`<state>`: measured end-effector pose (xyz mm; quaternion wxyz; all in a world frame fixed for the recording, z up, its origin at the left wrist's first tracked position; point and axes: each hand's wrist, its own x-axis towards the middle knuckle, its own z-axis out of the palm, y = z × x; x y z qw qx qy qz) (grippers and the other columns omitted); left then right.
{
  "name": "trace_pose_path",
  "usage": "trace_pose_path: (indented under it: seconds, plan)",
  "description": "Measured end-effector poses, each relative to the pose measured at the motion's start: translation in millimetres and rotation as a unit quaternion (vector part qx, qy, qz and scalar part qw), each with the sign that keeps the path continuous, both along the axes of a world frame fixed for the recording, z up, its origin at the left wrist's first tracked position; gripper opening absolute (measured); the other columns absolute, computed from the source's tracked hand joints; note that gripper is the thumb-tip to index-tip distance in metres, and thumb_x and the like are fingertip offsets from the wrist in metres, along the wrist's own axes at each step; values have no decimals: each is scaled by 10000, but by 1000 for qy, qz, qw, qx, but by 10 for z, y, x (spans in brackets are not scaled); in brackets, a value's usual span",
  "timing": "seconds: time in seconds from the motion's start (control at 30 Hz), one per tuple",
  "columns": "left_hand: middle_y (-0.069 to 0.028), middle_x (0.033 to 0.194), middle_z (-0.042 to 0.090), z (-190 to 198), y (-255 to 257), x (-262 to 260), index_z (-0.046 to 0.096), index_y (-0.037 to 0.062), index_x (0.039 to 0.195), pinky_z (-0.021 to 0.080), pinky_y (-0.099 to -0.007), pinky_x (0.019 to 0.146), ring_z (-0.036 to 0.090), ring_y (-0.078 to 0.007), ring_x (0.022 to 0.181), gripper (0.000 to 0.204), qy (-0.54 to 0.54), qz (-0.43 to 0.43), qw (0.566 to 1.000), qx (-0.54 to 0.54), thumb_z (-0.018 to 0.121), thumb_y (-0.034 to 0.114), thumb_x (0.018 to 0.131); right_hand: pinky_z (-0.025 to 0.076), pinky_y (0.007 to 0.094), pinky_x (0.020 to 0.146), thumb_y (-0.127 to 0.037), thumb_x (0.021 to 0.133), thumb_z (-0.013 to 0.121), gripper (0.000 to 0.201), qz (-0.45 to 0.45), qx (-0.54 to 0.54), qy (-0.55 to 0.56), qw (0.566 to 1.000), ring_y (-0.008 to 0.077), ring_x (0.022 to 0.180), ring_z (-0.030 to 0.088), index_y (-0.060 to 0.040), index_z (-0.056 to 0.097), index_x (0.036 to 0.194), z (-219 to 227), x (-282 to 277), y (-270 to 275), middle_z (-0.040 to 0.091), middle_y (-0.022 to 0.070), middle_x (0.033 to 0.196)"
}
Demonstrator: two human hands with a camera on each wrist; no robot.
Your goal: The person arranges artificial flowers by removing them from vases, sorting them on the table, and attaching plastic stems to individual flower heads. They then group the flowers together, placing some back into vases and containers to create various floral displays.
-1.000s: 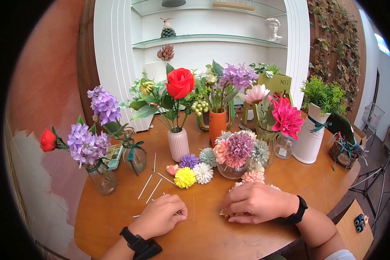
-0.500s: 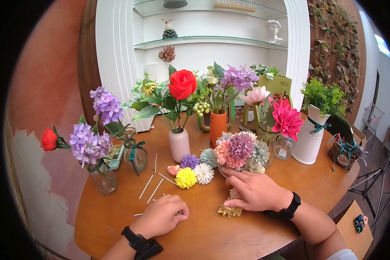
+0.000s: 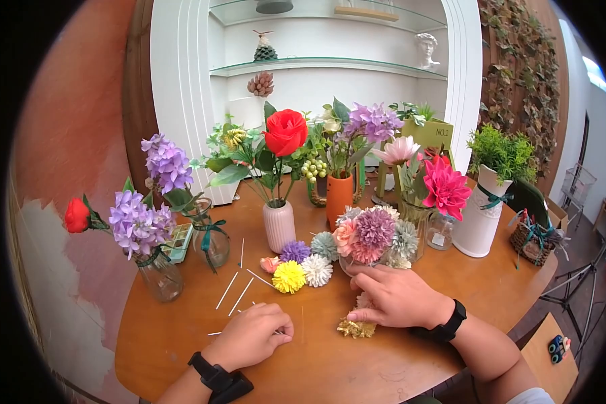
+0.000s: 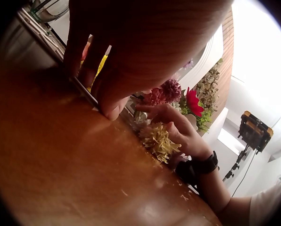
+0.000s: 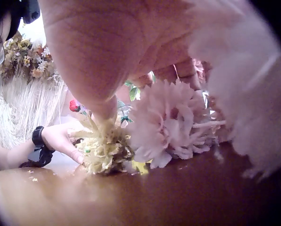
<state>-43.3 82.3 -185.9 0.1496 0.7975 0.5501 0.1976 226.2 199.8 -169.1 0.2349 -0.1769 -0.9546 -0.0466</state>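
Observation:
In the head view my left hand (image 3: 252, 334) rests low on the table with its fingers curled. A thin white stick (image 3: 278, 331) shows between its thumb and fingers, most of it hidden by the hand. My right hand (image 3: 397, 296) spreads over pale pink flower heads (image 5: 171, 125), partly hiding them. Its thumb touches the top of a gold flower head (image 3: 355, 328) lying on the table. The other fingers reach forward to the foot of a round glass vase, mostly hidden behind them, that holds mauve and peach flowers (image 3: 374, 232).
Ahead lie yellow (image 3: 288, 277), white (image 3: 316, 269) and purple (image 3: 294, 251) flower heads. Several white sticks (image 3: 240, 297) lie left of them. Behind stand a pink vase (image 3: 279, 227), an orange vase (image 3: 339, 198) and a white vase (image 3: 477, 219). Glass vases (image 3: 160, 279) stand at the left.
My right hand has moved forward off the gold flower head, which now shows under its thumb, and has stayed there. My left hand has kept its place.

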Motion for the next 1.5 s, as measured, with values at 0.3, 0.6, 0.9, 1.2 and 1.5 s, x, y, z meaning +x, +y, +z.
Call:
trace_pose_path:
  seconds: [0.3, 0.6, 0.9, 1.2, 1.5]
  plan:
    - [-68, 813, 625, 60, -15, 31, 623, 68, 834, 481, -385, 744, 612, -261, 848, 83, -9, 3, 1000, -13, 677, 120, 801, 402, 339, 771, -459, 741, 726, 428, 109, -37, -109, 987, 215, 898, 520, -100, 666, 966, 141, 44, -132, 542, 32, 880]
    - [-63, 806, 641, 34, -3, 57, 654, 59, 844, 496, -351, 740, 618, -242, 829, 77, -26, -114, 993, -2, 694, 115, 809, 412, 352, 779, -125, 682, 700, 290, 151, -38, -92, 984, 222, 883, 527, -102, 638, 965, 141, 16, -196, 541, 32, 865]
    - [-76, 1076, 563, 138, -59, 216, 560, 70, 1172, 521, -336, 767, 610, -213, 903, 428, -153, -72, 986, 9, 746, 180, 803, 491, 356, 681, -113, 739, 672, 292, 181, -28, -31, 982, 240, 794, 562, -54, 605, 1017, 170, -19, -281, 566, 65, 865]
    - [-69, 1154, 528, 163, -29, 216, 533, 109, 1284, 518, -298, 757, 584, -190, 937, 534, -136, -106, 984, -51, 751, 190, 803, 513, 338, 723, -150, 774, 665, 402, 151, -35, -50, 987, 247, 890, 612, -20, 579, 1145, 47, -44, -252, 633, 88, 981]
    - [-61, 1143, 552, 85, -55, 224, 630, 160, 1200, 489, -327, 854, 574, -216, 987, 367, -83, -257, 956, -113, 706, 160, 841, 322, 441, 1087, -177, 932, 448, 434, 122, -4, -108, 987, 245, 1348, 405, -30, 467, 1339, -130, -72, -290, 486, 114, 1397]
